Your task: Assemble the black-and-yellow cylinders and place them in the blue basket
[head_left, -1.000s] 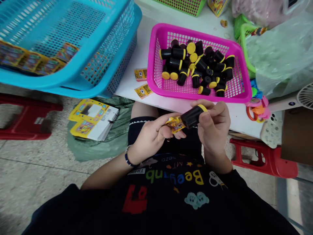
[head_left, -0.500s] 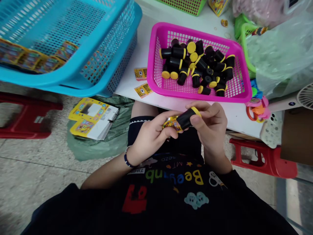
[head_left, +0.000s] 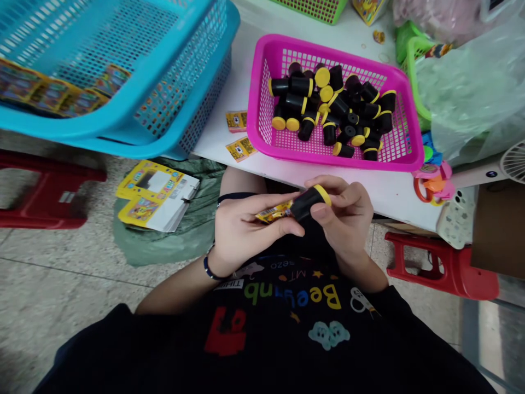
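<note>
My right hand (head_left: 343, 216) grips a black cylinder with a yellow cap (head_left: 309, 202) by its capped end. My left hand (head_left: 250, 225) pinches a yellow printed foil packet (head_left: 274, 213), which sticks out of the cylinder's open end. The left fingers also touch the cylinder. The part of the packet inside the cylinder is hidden. Just ahead of my hands, a pink plastic basket (head_left: 257, 98) on the white table (head_left: 217, 115) holds several black cylinders (head_left: 301, 86), some with yellow caps.
A large blue mesh basket (head_left: 184, 93) with printed cards (head_left: 49, 90) sits at the table's left. Small yellow cards (head_left: 241, 149) lie beside the pink basket. A plastic bag (head_left: 463, 93), green basket (head_left: 416, 71) and fan (head_left: 514, 161) are right. Red stools (head_left: 441, 268) and printed cards (head_left: 156, 197) are below.
The cylinder and packet have moved left and slightly down. My hands have drawn closer to my body, and the packet now points further left out of the cylinder.
</note>
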The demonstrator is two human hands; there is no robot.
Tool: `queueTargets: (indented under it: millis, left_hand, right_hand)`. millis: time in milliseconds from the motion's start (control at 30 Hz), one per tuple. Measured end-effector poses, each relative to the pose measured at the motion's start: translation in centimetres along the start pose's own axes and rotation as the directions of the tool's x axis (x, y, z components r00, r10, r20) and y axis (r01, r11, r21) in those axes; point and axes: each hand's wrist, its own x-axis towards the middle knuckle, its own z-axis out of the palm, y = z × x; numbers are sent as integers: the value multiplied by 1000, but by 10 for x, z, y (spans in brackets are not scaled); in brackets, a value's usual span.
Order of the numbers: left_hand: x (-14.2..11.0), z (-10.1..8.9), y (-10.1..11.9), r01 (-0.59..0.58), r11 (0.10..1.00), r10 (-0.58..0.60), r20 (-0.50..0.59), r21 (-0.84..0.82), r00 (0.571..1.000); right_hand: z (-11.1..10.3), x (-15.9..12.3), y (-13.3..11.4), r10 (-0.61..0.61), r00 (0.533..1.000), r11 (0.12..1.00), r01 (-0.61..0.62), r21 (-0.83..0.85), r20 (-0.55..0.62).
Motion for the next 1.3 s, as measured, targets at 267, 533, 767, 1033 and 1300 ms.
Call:
queueTargets:
  millis: [267,533,767,1033,1300]
  left_hand:
    - [-4,-2,1,-129,991,131,-115,29,985]
    - [-7,-12,7,-227,957,248,-101,182,964]
    - [0,-23,6,-291,910,317,-41,294,948]
    - [13,-36,8,-350,889,297,210,296,931]
    - [6,-23,0,-251,965,240,140,71,961]
  right_hand:
    - [9,-5,8,-65,998,994,65,86,-7]
    - [15,-11,8,-77,995,996,74,-50,-59]
    - [15,-10,5,-124,992,990,122,-66,-35]
    - [0,-5,9,-138,990,980,138,-145,10]
    - [-4,-1,9,-97,988,994,102,-40,120]
